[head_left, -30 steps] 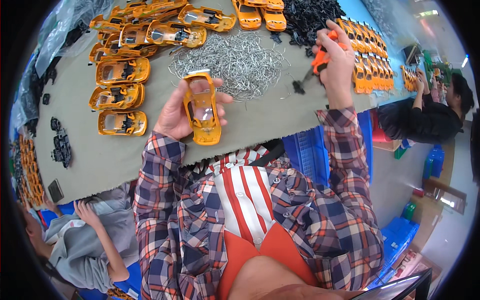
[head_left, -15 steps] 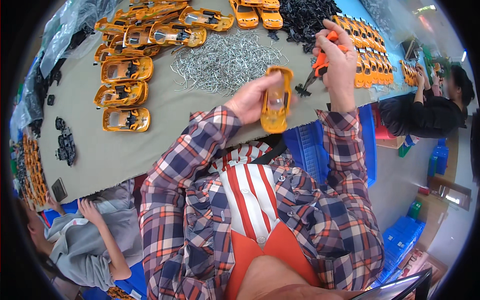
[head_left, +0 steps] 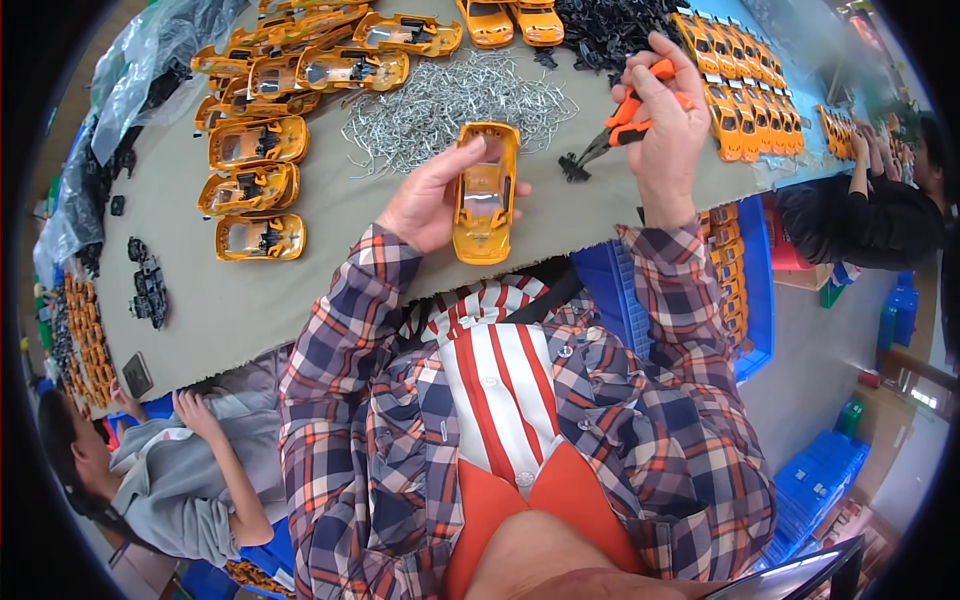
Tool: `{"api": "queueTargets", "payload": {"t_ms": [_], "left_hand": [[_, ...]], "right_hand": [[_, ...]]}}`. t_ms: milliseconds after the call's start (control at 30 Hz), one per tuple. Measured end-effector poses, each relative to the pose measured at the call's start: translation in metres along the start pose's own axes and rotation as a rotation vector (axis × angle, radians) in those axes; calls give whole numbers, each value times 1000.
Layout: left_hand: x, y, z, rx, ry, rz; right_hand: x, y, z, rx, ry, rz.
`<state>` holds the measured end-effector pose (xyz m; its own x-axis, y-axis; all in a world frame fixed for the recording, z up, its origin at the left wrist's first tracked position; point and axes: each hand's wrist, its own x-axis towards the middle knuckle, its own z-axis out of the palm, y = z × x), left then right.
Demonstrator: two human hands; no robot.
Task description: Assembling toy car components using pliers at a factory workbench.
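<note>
My left hand (head_left: 430, 198) is closed round a yellow-orange toy car body shell (head_left: 485, 215), held with its hollow inside facing up above the table's front edge. To its right, my right hand (head_left: 668, 130) grips long-nose pliers (head_left: 625, 125) with orange and black handles. At the pliers' tip sits a small black plastic part (head_left: 573, 168); whether the jaws pinch it I cannot tell. Beyond the shell lies a loose heap of thin silvery wire pieces (head_left: 450, 105). Several more car shells (head_left: 260, 237) lie in a column to the left.
A pile of black plastic parts (head_left: 615, 35) is at the back, beside rows of orange toy cars (head_left: 755, 120). Blue crates (head_left: 755, 290) stand below the table edge. Co-workers sit at left (head_left: 180, 480) and right (head_left: 870, 210). A black part (head_left: 148, 290) lies on the left.
My left hand has moved left with the car shell, turning it more face-on. The pliers and black part have shifted slightly left. A crate of orange parts shows more below my right arm.
</note>
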<state>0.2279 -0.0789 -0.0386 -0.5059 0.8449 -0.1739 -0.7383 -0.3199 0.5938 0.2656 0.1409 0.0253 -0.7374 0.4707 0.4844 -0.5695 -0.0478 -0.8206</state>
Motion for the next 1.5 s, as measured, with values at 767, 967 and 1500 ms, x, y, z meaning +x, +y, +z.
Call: {"api": "queueTargets", "payload": {"t_ms": [767, 967, 1500], "left_hand": [[-43, 17, -65, -121, 78, 278], [-41, 17, -67, -144, 58, 219], [-45, 14, -58, -145, 96, 283]], "right_hand": [[-43, 6, 95, 482, -176, -88], [-59, 34, 126, 474, -217, -65], [-60, 31, 132, 347, -419, 6]]}}
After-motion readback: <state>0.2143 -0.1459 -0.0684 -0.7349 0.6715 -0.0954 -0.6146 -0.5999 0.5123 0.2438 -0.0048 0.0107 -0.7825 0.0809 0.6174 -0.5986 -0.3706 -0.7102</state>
